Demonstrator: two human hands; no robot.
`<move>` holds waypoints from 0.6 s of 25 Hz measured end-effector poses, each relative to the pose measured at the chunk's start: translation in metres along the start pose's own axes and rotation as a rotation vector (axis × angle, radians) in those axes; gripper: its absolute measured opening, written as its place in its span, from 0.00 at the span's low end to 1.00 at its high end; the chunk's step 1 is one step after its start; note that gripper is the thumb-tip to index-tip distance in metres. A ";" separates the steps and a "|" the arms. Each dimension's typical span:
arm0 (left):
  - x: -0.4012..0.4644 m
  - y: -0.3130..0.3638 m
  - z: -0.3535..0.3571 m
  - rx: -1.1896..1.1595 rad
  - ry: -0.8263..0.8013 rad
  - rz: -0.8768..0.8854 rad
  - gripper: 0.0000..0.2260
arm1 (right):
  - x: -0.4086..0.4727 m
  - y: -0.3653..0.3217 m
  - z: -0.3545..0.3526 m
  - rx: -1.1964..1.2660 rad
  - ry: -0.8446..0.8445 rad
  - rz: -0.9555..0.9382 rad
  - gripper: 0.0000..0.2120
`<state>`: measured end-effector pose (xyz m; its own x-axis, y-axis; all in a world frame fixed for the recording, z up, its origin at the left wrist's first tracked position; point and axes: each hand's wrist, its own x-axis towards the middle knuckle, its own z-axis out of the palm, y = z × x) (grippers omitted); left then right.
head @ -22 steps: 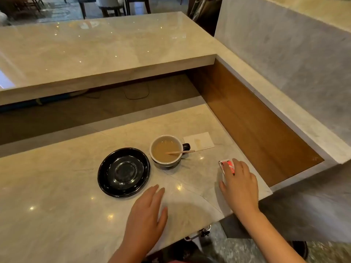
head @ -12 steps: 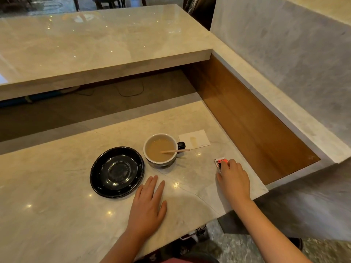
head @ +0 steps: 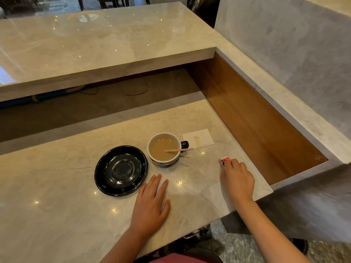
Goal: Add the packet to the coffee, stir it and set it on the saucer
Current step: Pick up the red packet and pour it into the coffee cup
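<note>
Left hand [head: 152, 204] flat, fingers spread, on counter [head: 57, 215] near saucer [head: 121, 170]. Right hand [head: 237, 179] fingertips on packet [head: 225, 160]; grip unclear. Stirrer [head: 178, 150] rests in cup [head: 165, 149].

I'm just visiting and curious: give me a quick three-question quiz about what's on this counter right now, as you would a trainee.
1. True or false: the coffee cup already sits on the black saucer.
2. Which of the hands touches the red packet? A) left hand B) right hand C) neither
3. Fill in: the wooden stirrer rests with one end in the ____.

Key:
1. False; the cup stands on the counter just right of the saucer.
2. B; its fingertips are on the packet, while the left hand lies flat on the counter.
3. Coffee; its other end sticks out over the rim near the handle.
</note>
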<state>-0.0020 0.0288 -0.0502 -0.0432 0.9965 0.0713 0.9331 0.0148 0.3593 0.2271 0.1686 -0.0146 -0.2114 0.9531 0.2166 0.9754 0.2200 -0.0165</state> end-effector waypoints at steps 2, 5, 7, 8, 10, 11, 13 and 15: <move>-0.001 0.000 0.000 -0.003 0.006 -0.002 0.24 | -0.003 0.001 -0.006 0.138 0.063 0.067 0.05; -0.001 0.000 0.001 0.003 0.002 -0.006 0.25 | -0.006 -0.002 -0.022 0.460 0.167 0.148 0.04; -0.002 -0.001 0.001 0.007 0.000 -0.007 0.25 | -0.006 -0.012 -0.037 0.802 0.158 0.241 0.02; -0.002 -0.001 0.001 0.011 0.000 -0.006 0.25 | -0.005 -0.018 -0.045 0.987 0.122 0.320 0.05; -0.002 -0.001 0.002 0.018 0.005 -0.002 0.25 | -0.003 -0.032 -0.061 1.316 0.046 0.500 0.09; -0.002 -0.001 0.002 0.018 0.006 0.000 0.25 | -0.002 -0.038 -0.068 1.439 0.002 0.581 0.08; -0.002 -0.001 0.002 0.015 0.007 -0.001 0.25 | 0.001 -0.048 -0.079 1.593 -0.065 0.677 0.06; -0.001 -0.002 0.003 0.014 0.008 0.000 0.24 | 0.005 -0.056 -0.086 1.691 -0.106 0.708 0.06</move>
<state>-0.0029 0.0277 -0.0534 -0.0456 0.9958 0.0789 0.9381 0.0156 0.3459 0.1773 0.1431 0.0714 0.0946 0.9419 -0.3222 -0.2133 -0.2969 -0.9308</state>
